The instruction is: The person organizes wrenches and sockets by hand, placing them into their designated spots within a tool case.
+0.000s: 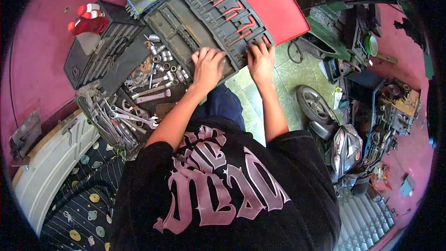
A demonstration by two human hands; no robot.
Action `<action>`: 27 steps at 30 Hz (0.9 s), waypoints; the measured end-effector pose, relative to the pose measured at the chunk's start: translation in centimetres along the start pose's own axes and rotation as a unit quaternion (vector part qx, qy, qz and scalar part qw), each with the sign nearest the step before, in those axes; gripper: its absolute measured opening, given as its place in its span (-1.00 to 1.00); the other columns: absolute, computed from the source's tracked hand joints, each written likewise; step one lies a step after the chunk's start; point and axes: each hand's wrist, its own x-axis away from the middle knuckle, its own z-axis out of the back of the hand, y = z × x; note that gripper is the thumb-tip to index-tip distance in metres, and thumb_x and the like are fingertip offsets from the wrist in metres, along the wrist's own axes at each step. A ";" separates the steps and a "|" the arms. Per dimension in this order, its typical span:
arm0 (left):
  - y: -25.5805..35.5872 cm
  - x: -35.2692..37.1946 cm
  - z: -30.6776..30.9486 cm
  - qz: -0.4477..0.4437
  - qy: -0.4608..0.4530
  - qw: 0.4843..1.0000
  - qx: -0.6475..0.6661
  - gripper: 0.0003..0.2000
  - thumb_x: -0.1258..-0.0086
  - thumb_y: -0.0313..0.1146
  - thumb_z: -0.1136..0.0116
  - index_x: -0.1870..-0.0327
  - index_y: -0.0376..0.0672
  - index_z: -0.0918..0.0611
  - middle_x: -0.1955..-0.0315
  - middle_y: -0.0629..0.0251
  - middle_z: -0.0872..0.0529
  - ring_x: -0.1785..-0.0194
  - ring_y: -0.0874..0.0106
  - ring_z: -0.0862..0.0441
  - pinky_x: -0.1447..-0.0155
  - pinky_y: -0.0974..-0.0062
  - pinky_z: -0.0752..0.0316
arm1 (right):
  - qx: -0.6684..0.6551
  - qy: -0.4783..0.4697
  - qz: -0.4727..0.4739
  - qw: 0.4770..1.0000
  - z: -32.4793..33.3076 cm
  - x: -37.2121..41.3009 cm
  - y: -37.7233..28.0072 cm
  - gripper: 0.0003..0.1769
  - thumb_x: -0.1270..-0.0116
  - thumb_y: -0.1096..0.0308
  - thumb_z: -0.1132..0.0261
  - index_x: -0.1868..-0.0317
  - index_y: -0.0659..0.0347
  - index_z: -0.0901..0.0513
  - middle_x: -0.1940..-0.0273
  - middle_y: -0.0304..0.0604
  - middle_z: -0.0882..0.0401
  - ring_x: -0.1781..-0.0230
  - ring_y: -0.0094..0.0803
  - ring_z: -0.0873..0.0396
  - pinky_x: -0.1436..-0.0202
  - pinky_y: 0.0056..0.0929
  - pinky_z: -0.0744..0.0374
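An open black tool tray [168,24] lies in front of me, with a row of red-handled tools [231,9] in shaped slots. Their dark shafts point toward the tray's plain compartments. My left hand [207,69] rests on the near compartment, its fingers apart and slightly bent, holding nothing visible. At the tray's near right corner, my right hand [262,61] has its fingers bent and drawn together over the last slots, beside the end red handle [265,40]. Whatever those fingers hold is too small and covered to make out.
Loose sockets [162,58] and wrenches [153,96] crowd the left side. Red-capped bottles [88,21] stand on a black case [76,65]. A red panel [267,0] lies beyond the tray. A wheel [316,104] and motorcycle parts [346,151] are on the right.
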 end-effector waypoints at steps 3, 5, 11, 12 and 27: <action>-1.7 3.9 2.9 0.013 -0.021 1.000 0.008 -0.76 -0.32 -0.41 -0.43 -0.01 -0.05 -0.79 0.06 0.31 -0.74 -0.16 0.22 -0.58 -0.32 0.10 -0.31 | -0.044 -0.031 -0.032 0.998 0.7 2.4 -1.8 -0.78 -0.31 0.40 -0.48 0.04 0.18 -0.80 -0.05 -0.13 -0.72 -0.09 0.03 -0.53 -0.27 -0.02 -0.55; -3.1 6.9 5.0 0.024 -0.013 1.000 0.003 -0.76 -0.32 -0.41 -0.43 -0.01 -0.04 -0.79 0.07 0.32 -0.75 -0.16 0.22 -0.59 -0.31 0.11 -0.31 | -0.044 -0.047 -0.028 0.998 1.0 3.9 -3.2 -0.79 -0.32 0.40 -0.48 0.04 0.18 -0.79 -0.05 -0.13 -0.72 -0.09 0.03 -0.53 -0.26 -0.03 -0.55; -7.5 16.0 11.1 0.118 0.024 0.992 -0.047 -0.79 -0.36 -0.38 -0.43 0.00 -0.05 -0.80 0.01 0.34 -0.78 -0.17 0.25 -0.62 -0.33 0.14 -0.29 | -0.079 -0.091 0.019 0.993 0.6 5.6 -9.1 -0.73 -0.28 0.47 -0.45 0.01 0.24 -0.78 -0.06 -0.06 -0.70 -0.12 0.05 -0.53 -0.27 -0.02 -0.56; -8.2 17.4 12.4 0.146 0.029 0.988 -0.036 -0.78 -0.37 -0.37 -0.43 -0.01 -0.05 -0.81 0.01 0.32 -0.78 -0.17 0.24 -0.61 -0.34 0.15 -0.28 | -0.078 -0.093 0.025 0.992 0.5 5.5 -10.4 -0.73 -0.28 0.47 -0.45 0.01 0.24 -0.78 -0.06 -0.06 -0.70 -0.12 0.05 -0.53 -0.27 -0.02 -0.56; -17.9 38.0 23.7 0.371 0.159 0.901 -0.160 -0.78 -0.43 -0.33 -0.38 -0.06 -0.03 -0.78 0.01 0.31 -0.75 -0.21 0.16 -0.56 -0.35 0.07 -0.21 | -0.105 -0.202 0.253 0.940 -6.7 9.6 -34.2 -0.78 -0.29 0.39 -0.45 0.05 0.17 -0.75 0.06 -0.03 -0.62 -0.11 0.05 -0.54 -0.21 -0.02 -0.59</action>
